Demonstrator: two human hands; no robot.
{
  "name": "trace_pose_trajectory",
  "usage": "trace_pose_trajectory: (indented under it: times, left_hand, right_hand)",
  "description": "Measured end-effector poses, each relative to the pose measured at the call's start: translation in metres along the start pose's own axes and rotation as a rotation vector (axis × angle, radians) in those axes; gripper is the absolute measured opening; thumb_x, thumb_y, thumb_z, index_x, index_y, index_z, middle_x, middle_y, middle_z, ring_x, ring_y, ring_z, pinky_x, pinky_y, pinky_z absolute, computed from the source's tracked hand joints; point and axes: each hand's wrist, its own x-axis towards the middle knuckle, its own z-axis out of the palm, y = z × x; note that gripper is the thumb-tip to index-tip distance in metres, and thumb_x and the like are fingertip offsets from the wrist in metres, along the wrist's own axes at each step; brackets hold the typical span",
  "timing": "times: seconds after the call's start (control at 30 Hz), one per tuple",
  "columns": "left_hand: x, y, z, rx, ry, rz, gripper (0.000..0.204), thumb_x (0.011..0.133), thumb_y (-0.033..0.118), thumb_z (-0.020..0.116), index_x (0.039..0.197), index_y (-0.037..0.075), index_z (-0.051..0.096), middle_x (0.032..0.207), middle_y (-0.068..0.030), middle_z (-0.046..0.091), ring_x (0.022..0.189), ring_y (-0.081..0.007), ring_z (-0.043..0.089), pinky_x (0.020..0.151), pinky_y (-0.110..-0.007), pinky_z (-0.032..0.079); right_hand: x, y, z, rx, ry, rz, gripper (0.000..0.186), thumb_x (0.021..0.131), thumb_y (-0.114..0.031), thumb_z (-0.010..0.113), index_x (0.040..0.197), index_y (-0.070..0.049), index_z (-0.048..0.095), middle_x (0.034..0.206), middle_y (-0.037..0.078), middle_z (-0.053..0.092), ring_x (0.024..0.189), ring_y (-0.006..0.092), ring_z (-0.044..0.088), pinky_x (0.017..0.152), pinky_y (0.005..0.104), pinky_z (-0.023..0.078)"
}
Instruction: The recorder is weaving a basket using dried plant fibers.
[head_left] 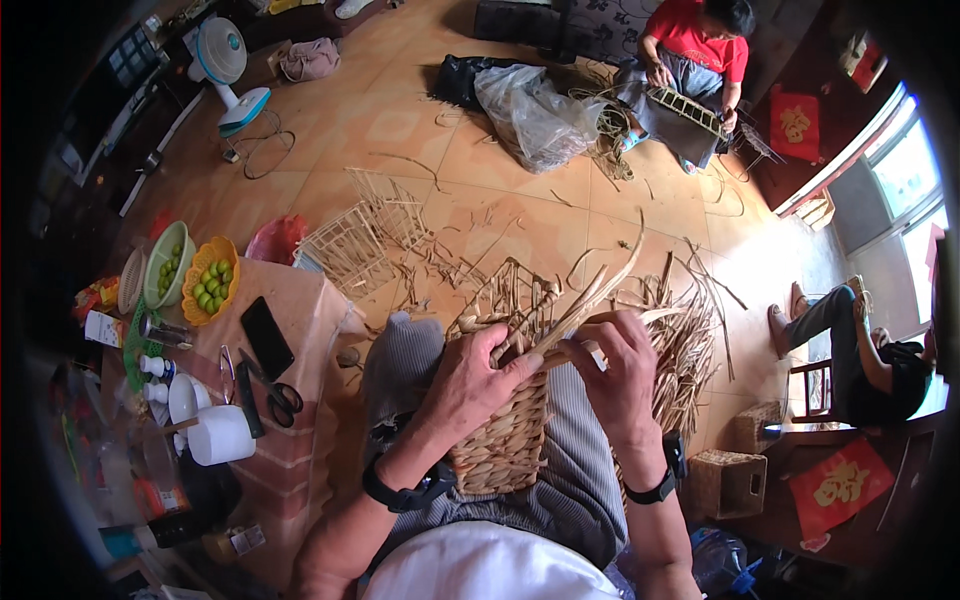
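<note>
A partly woven basket [503,435] of tan plant fibre rests on my lap, its upper part showing bare frame bars. My left hand [478,378] is closed at the basket's upper edge, thumb and fingers pressed on the woven strands there. Just to its right, my right hand [615,372] pinches a flat dried strand, fingertips bent close to the left thumb. Long loose strands [600,290] fan up and away from between the hands. The spot where the fingertips meet the weave is partly hidden by the fingers.
A heap of dried strands [690,360] lies right of my knees. Wire frames [350,245] stand ahead on the littered floor. The left table [300,310] carries scissors [283,402], a phone [267,338], a white cup [222,435] and fruit bowls. Two other people sit at far right and right.
</note>
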Motion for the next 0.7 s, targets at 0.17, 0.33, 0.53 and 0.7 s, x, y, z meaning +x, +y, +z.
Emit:
trace_pose_trajectory:
  times: [0.17, 0.33, 0.53, 0.7]
  left_hand:
    - [0.006, -0.012, 0.011, -0.071, 0.068, 0.113, 0.032, 0.1, 0.027, 0.073, 0.11, -0.003, 0.07, 0.094, -0.0065, 0.072, 0.088, -0.0117, 0.063, 0.083, -0.031, 0.052]
    - [0.011, -0.003, 0.005, 0.019, 0.016, 0.009, 0.031, 0.096, 0.026, 0.071, 0.111, -0.002, 0.072, 0.088, -0.0059, 0.072, 0.082, -0.0117, 0.064, 0.078, -0.033, 0.052]
    - [0.012, -0.007, 0.01, 0.191, 0.196, 0.165, 0.032, 0.09, 0.022, 0.067, 0.113, -0.001, 0.067, 0.099, -0.0301, 0.071, 0.094, -0.0512, 0.067, 0.08, -0.053, 0.054]
    - [0.008, 0.001, 0.009, 0.131, 0.169, 0.26, 0.033, 0.097, 0.029, 0.069, 0.111, -0.002, 0.068, 0.096, -0.0288, 0.072, 0.095, -0.0476, 0.071, 0.078, -0.05, 0.055]
  right_hand:
    - [0.0, 0.026, -0.003, 0.857, -0.441, 0.64, 0.033, 0.102, -0.027, 0.076, 0.116, 0.003, 0.074, 0.104, 0.008, 0.077, 0.088, 0.0144, 0.068, 0.078, 0.0295, 0.055]
    - [0.005, 0.024, 0.007, 1.18, -0.282, 0.633, 0.039, 0.099, -0.013, 0.079, 0.133, -0.002, 0.064, 0.116, 0.008, 0.078, 0.105, 0.0161, 0.075, 0.092, 0.0317, 0.061]
    - [0.005, 0.001, 0.032, 0.875, -0.095, 0.335, 0.027, 0.099, -0.004, 0.076, 0.124, -0.001, 0.066, 0.109, 0.006, 0.077, 0.098, 0.0149, 0.073, 0.088, 0.0308, 0.058]
    - [0.012, -0.007, 0.035, 0.442, 0.007, 0.101, 0.028, 0.091, 0.0, 0.079, 0.113, -0.003, 0.063, 0.091, 0.01, 0.069, 0.083, 0.0239, 0.071, 0.072, 0.0372, 0.056]
